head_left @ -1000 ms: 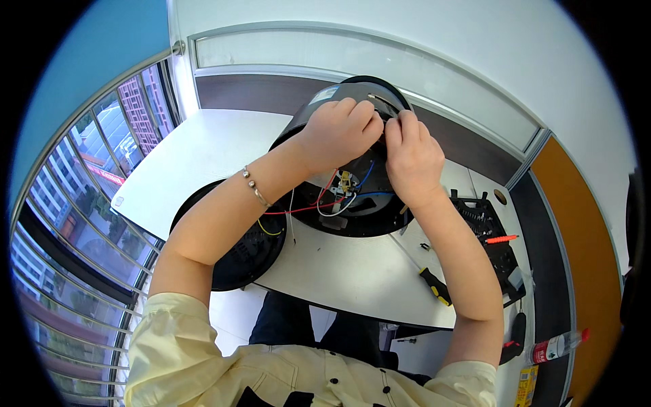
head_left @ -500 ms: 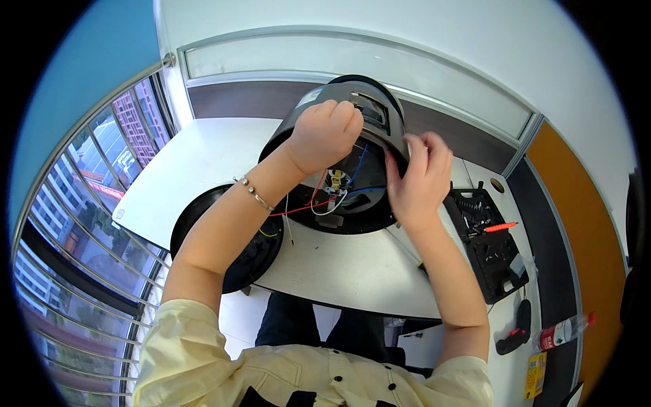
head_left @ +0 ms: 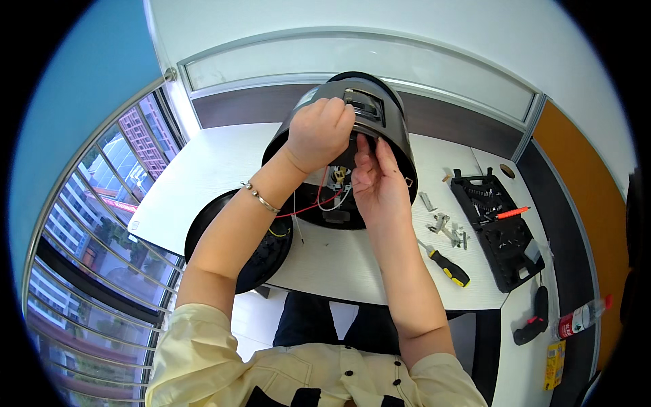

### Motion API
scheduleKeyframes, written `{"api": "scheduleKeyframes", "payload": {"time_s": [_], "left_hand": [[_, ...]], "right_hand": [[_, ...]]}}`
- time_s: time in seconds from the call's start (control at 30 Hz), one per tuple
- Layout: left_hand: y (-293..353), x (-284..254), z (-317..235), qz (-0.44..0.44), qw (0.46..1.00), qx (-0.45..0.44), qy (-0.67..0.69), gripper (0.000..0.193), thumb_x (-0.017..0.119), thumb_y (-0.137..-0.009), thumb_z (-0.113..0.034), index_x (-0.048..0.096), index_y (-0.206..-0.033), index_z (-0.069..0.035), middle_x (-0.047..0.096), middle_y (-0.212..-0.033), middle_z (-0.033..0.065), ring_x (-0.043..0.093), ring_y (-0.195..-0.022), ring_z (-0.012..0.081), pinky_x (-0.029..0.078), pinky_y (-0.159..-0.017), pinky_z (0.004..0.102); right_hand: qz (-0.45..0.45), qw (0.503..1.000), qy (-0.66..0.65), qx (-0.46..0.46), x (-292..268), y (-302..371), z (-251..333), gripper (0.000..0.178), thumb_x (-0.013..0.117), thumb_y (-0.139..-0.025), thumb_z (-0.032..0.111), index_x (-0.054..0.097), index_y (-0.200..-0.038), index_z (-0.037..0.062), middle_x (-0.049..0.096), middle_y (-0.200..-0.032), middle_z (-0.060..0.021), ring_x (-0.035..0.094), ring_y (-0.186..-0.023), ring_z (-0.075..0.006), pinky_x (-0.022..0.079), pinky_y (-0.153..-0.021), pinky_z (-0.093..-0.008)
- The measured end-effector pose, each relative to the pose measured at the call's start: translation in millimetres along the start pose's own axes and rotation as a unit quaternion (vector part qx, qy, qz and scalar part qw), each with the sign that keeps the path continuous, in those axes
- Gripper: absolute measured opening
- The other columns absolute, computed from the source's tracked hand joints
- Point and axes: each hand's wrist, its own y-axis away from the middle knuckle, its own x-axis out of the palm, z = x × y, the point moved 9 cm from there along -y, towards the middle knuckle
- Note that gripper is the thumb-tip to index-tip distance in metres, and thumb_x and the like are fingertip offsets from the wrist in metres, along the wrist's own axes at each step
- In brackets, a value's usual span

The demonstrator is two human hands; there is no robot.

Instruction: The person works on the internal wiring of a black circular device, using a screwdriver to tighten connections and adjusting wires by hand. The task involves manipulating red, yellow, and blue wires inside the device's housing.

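Observation:
A dark, round appliance housing point(head_left: 400, 115), looking like a rice cooker body, lies on its side with its hollow end facing me. Red wires point(head_left: 308, 212) and white ones hang out of it. My left hand point(head_left: 319, 132) is closed at the upper edge, beside a rectangular panel point(head_left: 366, 106); whatever its fingers grip is hidden. Inside the opening, just under the rim, my right hand point(head_left: 378, 186) reaches up with fingers stretched, palm toward me and fingertips partly hidden. A black round base point(head_left: 274, 251) with a yellow-green wire lies at the left, partly behind my left forearm.
Right of the housing lie several small grey pieces point(head_left: 441, 224) and a black-and-yellow screwdriver point(head_left: 449, 268). Beyond them are an open black tool case point(head_left: 498, 234) with an orange-red screwdriver point(head_left: 513, 213), a black power tool point(head_left: 534, 319), a bottle point(head_left: 576, 322) and a yellow box point(head_left: 554, 365).
My right hand has moved left from the housing's right rim into its opening, below the panel. My left hand stays at the upper edge. The small grey pieces and screwdriver have come into sight.

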Motion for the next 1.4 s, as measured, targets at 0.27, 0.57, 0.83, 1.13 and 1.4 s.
{"api": "scheduleKeyframes", "payload": {"time_s": [0.27, 0.57, 0.83, 1.13, 1.4], "left_hand": [[1.4, 2.2, -0.8, 0.015, 1.000, -0.007, 0.003, 0.020, 0.057, -0.057, -0.011, 0.054, -0.077, -0.007, 0.042, -0.068, 0.0029, 0.050, -0.061, 0.0179, 0.042, -0.049, 0.0285], [0.1, 2.6, -3.7, 0.006, 1.000, -0.001, 0.008, 0.022, 0.057, -0.059, -0.010, 0.055, -0.080, -0.005, 0.044, -0.070, 0.0041, 0.050, -0.063, 0.0194, 0.043, -0.051, 0.0291], [2.3, 4.8, -1.3, 0.073, 0.996, -0.022, 0.040, 0.031, 0.060, -0.061, -0.005, 0.058, -0.092, -0.004, 0.052, -0.080, 0.0066, 0.056, -0.071, 0.0230, 0.046, -0.058, 0.0314], [7.2, -0.4, 4.0, 0.071, 0.995, -0.038, 0.058, 0.039, 0.061, -0.063, -0.002, 0.059, -0.103, -0.002, 0.058, -0.089, 0.0096, 0.060, -0.078, 0.0259, 0.049, -0.064, 0.0345], [6.1, 4.5, -0.1, 0.087, 0.995, -0.031, 0.039, 0.035, 0.060, -0.065, -0.004, 0.060, -0.100, -0.001, 0.060, -0.092, 0.0098, 0.062, -0.083, 0.0256, 0.051, -0.066, 0.0340]], "right_hand": [[-0.005, 1.000, 0.015, -0.013, -13.2, -15.1, 5.9, 0.013, 0.060, -0.087, 0.008, 0.055, -0.098, 0.0031, 0.059, -0.084, -0.0033, 0.053, -0.065, -0.0083, 0.034, -0.042, -0.0172], [0.056, 0.996, 0.062, -0.032, -1.2, -14.9, 9.6, 0.011, 0.063, -0.085, 0.005, 0.052, -0.080, 0.0056, 0.055, -0.072, -0.0007, 0.048, -0.057, -0.0065, 0.031, -0.041, -0.0178], [0.085, 0.991, 0.092, -0.042, -2.9, -18.3, 11.8, 0.010, 0.062, -0.084, 0.004, 0.053, -0.081, 0.0059, 0.054, -0.072, 0.0004, 0.044, -0.054, -0.0062, 0.031, -0.043, -0.0188], [0.073, 0.996, 0.051, -0.032, -3.9, -16.0, 2.3, 0.007, 0.059, -0.086, 0.004, 0.053, -0.089, 0.0073, 0.053, -0.073, 0.0021, 0.042, -0.055, -0.0052, 0.031, -0.045, -0.0188], [0.103, 0.995, -0.004, -0.007, -4.9, -18.0, -6.2, 0.014, 0.058, -0.086, 0.002, 0.056, -0.097, 0.0095, 0.058, -0.081, 0.0025, 0.045, -0.057, -0.0053, 0.031, -0.042, -0.0180]]}}
